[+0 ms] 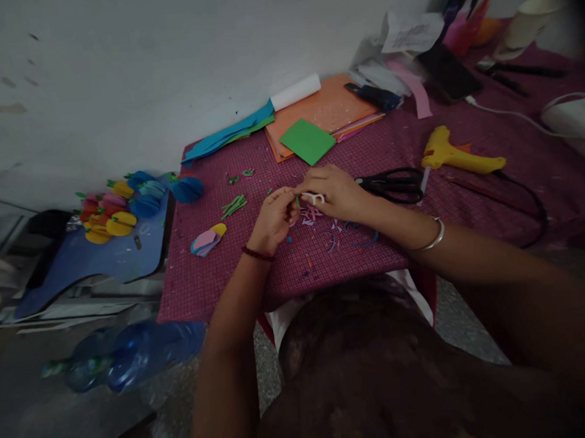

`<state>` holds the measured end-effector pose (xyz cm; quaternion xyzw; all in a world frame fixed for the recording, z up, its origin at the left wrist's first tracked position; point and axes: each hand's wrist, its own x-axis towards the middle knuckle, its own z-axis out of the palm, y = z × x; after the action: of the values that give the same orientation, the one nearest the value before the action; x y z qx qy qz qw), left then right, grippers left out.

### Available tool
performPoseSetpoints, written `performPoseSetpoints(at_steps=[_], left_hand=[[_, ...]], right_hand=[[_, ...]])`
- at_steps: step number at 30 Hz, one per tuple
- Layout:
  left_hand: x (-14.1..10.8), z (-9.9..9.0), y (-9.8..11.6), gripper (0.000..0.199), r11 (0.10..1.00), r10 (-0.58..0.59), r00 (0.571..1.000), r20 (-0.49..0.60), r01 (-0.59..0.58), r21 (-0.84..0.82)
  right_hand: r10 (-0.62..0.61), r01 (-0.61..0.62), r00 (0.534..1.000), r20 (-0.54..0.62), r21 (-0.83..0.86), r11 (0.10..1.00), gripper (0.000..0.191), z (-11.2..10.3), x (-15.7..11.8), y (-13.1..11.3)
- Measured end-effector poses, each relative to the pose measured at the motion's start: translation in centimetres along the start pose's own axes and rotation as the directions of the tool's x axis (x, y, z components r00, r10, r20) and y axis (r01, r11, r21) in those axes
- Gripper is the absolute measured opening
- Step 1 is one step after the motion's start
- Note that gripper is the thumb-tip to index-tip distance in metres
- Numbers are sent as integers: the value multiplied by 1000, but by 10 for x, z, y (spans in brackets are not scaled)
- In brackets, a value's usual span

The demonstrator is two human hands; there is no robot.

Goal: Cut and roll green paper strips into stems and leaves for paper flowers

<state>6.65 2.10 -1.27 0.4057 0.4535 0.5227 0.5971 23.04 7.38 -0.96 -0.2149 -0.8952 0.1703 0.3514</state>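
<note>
My left hand [276, 219] is closed in a pinch on a small green paper piece [297, 200]. Close beside it, my right hand [334, 191] has its fingers around small scissors with white handles [314, 197]; their blades are mostly hidden. Both hands meet just above the table's cloth. Pink and white paper scraps [311, 215] lie under them. To the left are several narrow green paper strips [234, 206], smaller green cuttings [240, 176] and a stack of pink, yellow and blue paper shapes [208, 240].
Black scissors [393, 184] lie right of my right hand, then a yellow glue gun [461, 155] with its cord. Behind are a green paper square [308, 141], orange sheets [325, 106] and a phone [448, 71]. Colourful paper ornaments [116, 208] sit on a blue board at left.
</note>
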Motion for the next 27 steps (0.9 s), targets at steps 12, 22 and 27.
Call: performPoseSetpoints(at_steps=[12,22,27], left_hand=[[1,-1,4,16,761,449,879,-158,-284,583],[-4,-2,7,22,991,2,996,91,-14,131],[-3,-4,8,26,997,-46,989,141,36,74]], right_hand=[[379,-544,829,411,749,378,18,6,1,-9],[208,-187,945,251,-105,977,24,3,0,1],[233,-100,922,308,-391,915,25,-2,-2,-9]])
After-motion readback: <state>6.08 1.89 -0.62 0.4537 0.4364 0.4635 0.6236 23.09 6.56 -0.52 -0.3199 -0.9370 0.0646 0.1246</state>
